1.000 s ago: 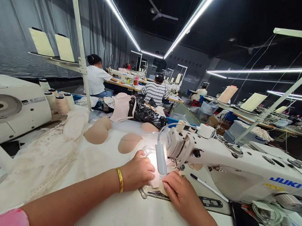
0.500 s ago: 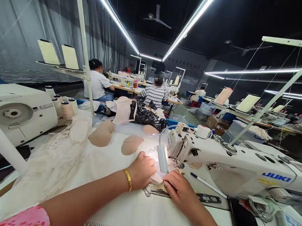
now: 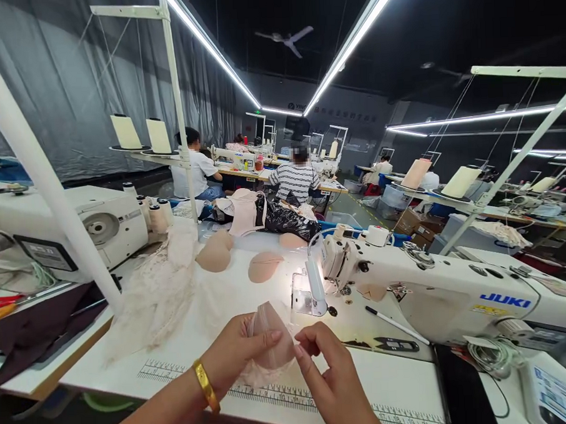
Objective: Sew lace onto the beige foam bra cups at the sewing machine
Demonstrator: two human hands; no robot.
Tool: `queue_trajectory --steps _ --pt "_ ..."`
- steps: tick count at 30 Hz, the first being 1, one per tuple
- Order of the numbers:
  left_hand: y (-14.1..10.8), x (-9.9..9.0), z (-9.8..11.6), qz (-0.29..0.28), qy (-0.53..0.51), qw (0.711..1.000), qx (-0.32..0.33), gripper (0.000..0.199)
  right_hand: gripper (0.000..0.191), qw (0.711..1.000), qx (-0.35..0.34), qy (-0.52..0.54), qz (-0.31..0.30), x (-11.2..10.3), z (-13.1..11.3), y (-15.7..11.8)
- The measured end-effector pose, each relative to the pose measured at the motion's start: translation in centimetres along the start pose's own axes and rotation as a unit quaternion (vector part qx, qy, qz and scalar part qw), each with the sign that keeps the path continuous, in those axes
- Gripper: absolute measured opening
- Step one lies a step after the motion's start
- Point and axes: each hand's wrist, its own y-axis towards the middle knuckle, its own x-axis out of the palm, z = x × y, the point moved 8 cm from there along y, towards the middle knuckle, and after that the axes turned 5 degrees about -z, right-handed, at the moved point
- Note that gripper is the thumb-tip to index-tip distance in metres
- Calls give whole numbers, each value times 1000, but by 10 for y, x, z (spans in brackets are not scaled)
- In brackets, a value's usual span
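My left hand (image 3: pixel 244 348) grips a beige bra cup (image 3: pixel 273 337) with sheer fabric over it, the thumb lying across its face. Pale, thin fabric hangs below the cup over the ruler markings. At the cup's right edge, my right hand (image 3: pixel 330 372) has thumb and forefinger closed on the rim; the exact pinch is small and partly hidden. Both hands are over the front of the table, left of the sewing machine (image 3: pixel 422 287). Its lit needle plate (image 3: pixel 308 296) lies just beyond them. Two more beige cups, one on the left (image 3: pixel 215 252) and one nearer (image 3: pixel 265 266), rest behind.
Lace fabric (image 3: pixel 160 298) is heaped at the left. Thread snips (image 3: pixel 396 344), a pen (image 3: pixel 395 324) and a dark phone-like slab (image 3: pixel 462 385) lie at the right. A printed ruler (image 3: pixel 272 397) runs along the front edge. Co-workers sit at machines beyond.
Both hands have drawn back from the machine towards the front edge, bringing the cup along and raising it upright. The view has shifted, showing more of the left side.
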Motion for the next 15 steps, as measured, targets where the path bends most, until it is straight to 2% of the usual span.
queue_trajectory --steps 3,5,9,12,15 --pt "-13 15 -5 -37 -35 999 -5 48 9 1000 8 2 10 2 -8 -1" --pt "-18 21 -7 -40 -45 998 3 48 8 1000 4 -4 18 2 -13 -3" --pt "-26 27 -15 -21 -69 997 10 47 16 998 -28 -44 44 1 -26 -6" --pt "-29 30 -21 -7 -98 995 17 45 15 990 -69 -88 83 -1 -35 -10" --pt "-30 33 -26 7 -114 993 25 43 16 983 -80 -122 112 -1 -39 -15"
